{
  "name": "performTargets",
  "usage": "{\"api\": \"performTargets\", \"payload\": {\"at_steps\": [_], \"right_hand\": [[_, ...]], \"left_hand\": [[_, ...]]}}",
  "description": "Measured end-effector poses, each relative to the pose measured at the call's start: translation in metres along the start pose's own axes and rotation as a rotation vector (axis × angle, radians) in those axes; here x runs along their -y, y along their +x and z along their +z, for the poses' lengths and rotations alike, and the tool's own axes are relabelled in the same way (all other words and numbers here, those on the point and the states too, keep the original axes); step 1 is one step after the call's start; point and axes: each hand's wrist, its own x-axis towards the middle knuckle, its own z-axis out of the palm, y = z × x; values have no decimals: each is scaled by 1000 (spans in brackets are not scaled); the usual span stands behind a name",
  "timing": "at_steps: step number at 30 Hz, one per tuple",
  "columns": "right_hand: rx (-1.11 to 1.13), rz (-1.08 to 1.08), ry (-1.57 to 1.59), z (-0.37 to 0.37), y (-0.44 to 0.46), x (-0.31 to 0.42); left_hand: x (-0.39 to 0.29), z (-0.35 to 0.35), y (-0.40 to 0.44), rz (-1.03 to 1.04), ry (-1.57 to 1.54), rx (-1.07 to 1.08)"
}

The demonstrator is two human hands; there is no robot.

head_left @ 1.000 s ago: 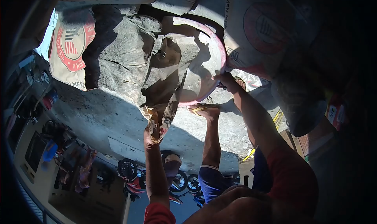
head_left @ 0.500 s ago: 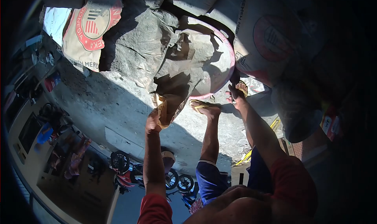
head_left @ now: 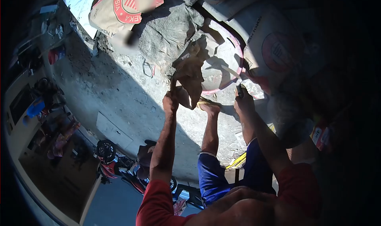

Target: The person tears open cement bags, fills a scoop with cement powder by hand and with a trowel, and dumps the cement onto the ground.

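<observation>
My left hand (head_left: pixel 170 103) is closed on the lower edge of a torn brown paper sack (head_left: pixel 190 75), which hangs crumpled over the near left side of a round pink-rimmed tub (head_left: pixel 241 53). My right hand (head_left: pixel 245 102), right of the tub's near edge, grips the dark handle of a knife (head_left: pixel 231 72). Its pale blade points up and left over the tub. A large grey, dust-covered sack (head_left: pixel 164 39) lies left of the tub, with a printed paper cement sack (head_left: pixel 113 14) beyond it.
Printed cement sacks (head_left: pixel 260 35) stand along the right and far side of the tub. My sandalled foot (head_left: pixel 209 107) is close to the tub's near rim. Parked motorcycles (head_left: pixel 119 162) stand at lower left. A small red-and-dark object (head_left: pixel 149 68) lies on the dusty concrete floor (head_left: pixel 115 93).
My right hand, earlier with fingers apart near the tub's edge, now grips the knife. My left hand has shifted with the torn sack, which hangs more folded. The view has turned somewhat.
</observation>
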Motion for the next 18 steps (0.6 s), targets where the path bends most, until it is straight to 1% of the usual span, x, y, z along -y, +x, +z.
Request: {"api": "performTargets", "payload": {"at_steps": [1,2,3,4,5,6,8,9,11,12,13,14,15,16,18], "right_hand": [[-141,-306,-218,9,9,10],[-71,-308,-118,19,17,19],[-16,-303,-71,23,15,46],[-60,-328,-93,54,23,47],[21,-381,-150,67,23,59],[227,-401,-326,70,27,74],[290,-449,-391,84,29,87],[296,-455,-391,88,23,88],[162,-433,-321,90,15,91],[161,-437,-327,86,13,91],[197,-441,-345,80,13,88],[235,-447,-366,73,13,87],[164,-419,-337,71,10,87],[165,-425,-344,67,11,87],[248,-407,-369,60,14,88]], "left_hand": [[-6,-1,2,32,10,-14],[-9,-2,0,60,24,-21],[-9,0,1,49,-49,-19],[-11,2,2,40,-124,-20],[-29,-4,-5,4,-136,-31],[-23,1,-2,-12,-75,-31],[-11,12,2,-35,-83,-55],[-23,4,-2,-98,-55,-37],[3,20,10,-97,-87,-18],[12,26,13,-90,-119,9],[-17,9,1,-143,4,-12],[-31,3,-4,-143,-5,-17],[-35,3,-6,-154,-56,-41],[-37,3,-9,-166,-104,-65],[-33,7,-5,-171,-97,-65]]}}
